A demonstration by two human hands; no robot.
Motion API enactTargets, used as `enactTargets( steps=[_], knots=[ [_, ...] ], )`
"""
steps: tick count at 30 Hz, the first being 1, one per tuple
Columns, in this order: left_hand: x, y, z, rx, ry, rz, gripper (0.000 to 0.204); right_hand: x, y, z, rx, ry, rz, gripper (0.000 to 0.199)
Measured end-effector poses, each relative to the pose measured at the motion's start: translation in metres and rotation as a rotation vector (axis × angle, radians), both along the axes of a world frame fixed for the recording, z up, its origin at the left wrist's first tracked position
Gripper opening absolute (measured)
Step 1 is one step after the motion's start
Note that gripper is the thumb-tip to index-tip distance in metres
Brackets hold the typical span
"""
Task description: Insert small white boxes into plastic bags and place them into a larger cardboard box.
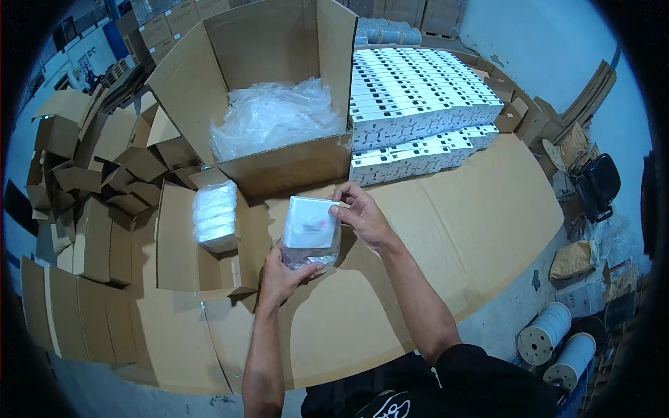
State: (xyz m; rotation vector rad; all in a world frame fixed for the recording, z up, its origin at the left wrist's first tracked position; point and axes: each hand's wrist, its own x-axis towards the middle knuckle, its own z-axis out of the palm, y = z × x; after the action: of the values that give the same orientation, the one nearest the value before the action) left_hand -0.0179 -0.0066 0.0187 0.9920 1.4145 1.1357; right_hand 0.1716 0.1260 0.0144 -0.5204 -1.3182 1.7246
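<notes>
A small white box [311, 223] stands partly inside a clear plastic bag [300, 259] in front of me. My left hand [282, 277] grips the bagged lower part from the left and below. At the box's upper right corner, the thumb and fingers of my right hand [359, 216] pinch the edge; whether bag film is also between them I cannot tell. Left of my hands, an open cardboard carton [178, 244] holds several white boxes wrapped in clear plastic [214, 212]. Behind it, a large open carton [286, 167] is filled with loose clear plastic bags [279, 115].
Stacked rows of white printed boxes [418, 97] stand at the back right on the cardboard-covered table [432, 230]. Empty cartons [90, 299] crowd the left side. Cable spools [547, 333] and a black chair [598, 184] are on the right, beyond the table edge.
</notes>
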Motion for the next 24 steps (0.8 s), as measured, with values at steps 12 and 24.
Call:
enactTargets(
  steps=[12, 24],
  knots=[
    [0.000, 0.006, -0.013, 0.143, -0.085, 0.061, 0.037, -0.002, -0.005, 0.004, 0.069, -0.089, 0.010, 0.019],
    [0.000, 0.013, -0.023, 0.242, -0.134, 0.278, 0.027, -0.020, -0.021, -0.010, -0.095, -0.295, 0.040, 0.036]
  ],
)
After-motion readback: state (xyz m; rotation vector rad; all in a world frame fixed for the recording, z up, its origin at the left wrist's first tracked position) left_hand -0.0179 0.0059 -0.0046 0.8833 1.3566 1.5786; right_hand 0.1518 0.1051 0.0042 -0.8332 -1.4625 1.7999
